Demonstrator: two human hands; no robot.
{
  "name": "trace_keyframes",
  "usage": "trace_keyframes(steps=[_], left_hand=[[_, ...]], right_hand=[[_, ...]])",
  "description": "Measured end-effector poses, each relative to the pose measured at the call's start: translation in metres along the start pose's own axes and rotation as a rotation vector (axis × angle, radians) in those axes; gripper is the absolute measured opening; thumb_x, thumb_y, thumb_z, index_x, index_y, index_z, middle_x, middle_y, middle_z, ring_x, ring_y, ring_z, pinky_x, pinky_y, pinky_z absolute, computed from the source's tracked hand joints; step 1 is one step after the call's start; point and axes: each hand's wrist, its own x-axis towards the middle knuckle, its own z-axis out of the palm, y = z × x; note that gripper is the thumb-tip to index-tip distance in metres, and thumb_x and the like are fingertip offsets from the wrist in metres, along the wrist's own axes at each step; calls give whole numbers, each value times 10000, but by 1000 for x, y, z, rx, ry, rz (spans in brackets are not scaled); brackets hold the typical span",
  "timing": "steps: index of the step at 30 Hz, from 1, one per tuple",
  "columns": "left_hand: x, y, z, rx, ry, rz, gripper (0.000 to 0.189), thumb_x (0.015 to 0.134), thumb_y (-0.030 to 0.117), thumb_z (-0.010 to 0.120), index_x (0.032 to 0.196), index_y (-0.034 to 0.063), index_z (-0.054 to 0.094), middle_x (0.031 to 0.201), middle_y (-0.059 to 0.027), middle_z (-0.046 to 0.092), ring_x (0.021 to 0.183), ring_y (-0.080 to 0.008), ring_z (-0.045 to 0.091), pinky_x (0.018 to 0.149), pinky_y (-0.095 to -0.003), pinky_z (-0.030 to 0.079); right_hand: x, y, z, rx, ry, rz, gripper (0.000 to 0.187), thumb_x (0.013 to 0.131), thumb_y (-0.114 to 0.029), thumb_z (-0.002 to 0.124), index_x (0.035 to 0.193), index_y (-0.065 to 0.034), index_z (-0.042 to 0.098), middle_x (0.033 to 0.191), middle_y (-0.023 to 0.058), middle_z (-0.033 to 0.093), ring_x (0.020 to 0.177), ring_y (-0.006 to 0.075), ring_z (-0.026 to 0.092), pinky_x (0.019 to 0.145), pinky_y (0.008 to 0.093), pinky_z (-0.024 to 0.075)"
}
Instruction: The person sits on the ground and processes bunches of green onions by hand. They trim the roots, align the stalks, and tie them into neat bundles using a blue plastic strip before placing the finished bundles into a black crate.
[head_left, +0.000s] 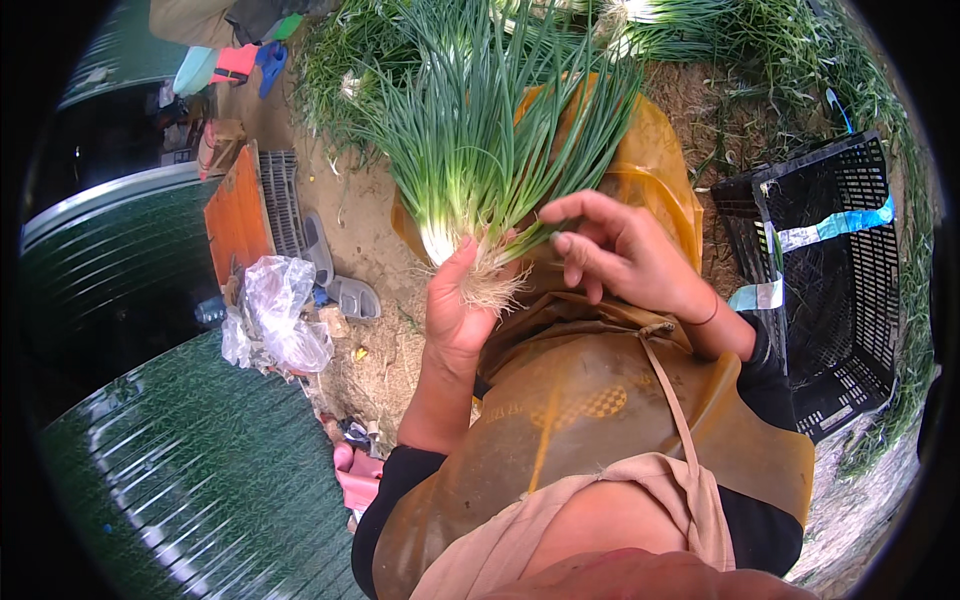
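My left hand (459, 304) is closed around the white lower ends of a thick bunch of green onions (480, 142). Pale, stringy roots (491, 289) hang below the thumb, while the green leaves fan away from me over my lap. At the bunch's right edge is my right hand (626, 251), its thumb and forefinger on either side of a green leaf. Whether those fingertips pinch it is unclear. Beneath both hands is a brownish-yellow waterproof apron (570, 420), which also covers my knees.
To the right stands a black plastic crate (832, 285) mended with tape. More green onions (675, 34) and loose leaves lie ahead. On the left are a clear plastic bag (279, 307), grey slippers (352, 296) and an orange board (238, 214). Another person's clothing (195, 21) shows at upper left.
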Motion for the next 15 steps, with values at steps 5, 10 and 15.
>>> trace_keyframes(steps=[5, 10, 15], left_hand=[[-1, -4, 5, 67, 63, -12, 257, 992, 181, 554, 1158, -12, 587, 1149, -152, 645, 1062, -253, 620, 977, -387, 483], [1, -6, -5, 38, 20, -9, 233, 990, 205, 556, 1083, 1, 617, 1071, -160, 671, 1026, -272, 639, 957, -431, 500], [0, -8, -6, 44, -9, 23, 222, 998, 205, 549, 1023, -1, 628, 1012, -154, 673, 999, -262, 643, 940, -408, 509]], right_hand=[[-19, 0, 20, -252, -155, -143, 196, 931, -101, 619, 1117, -52, 579, 682, 93, 659, 526, 224, 638, 513, 324, 497], [-24, 2, 22, -435, -35, -378, 197, 903, -69, 641, 1094, -59, 596, 701, 91, 650, 615, 240, 661, 564, 336, 516], [-31, -15, -6, -393, 473, -397, 150, 921, 8, 618, 1060, -38, 650, 841, 46, 657, 701, 89, 649, 622, 237, 510]])
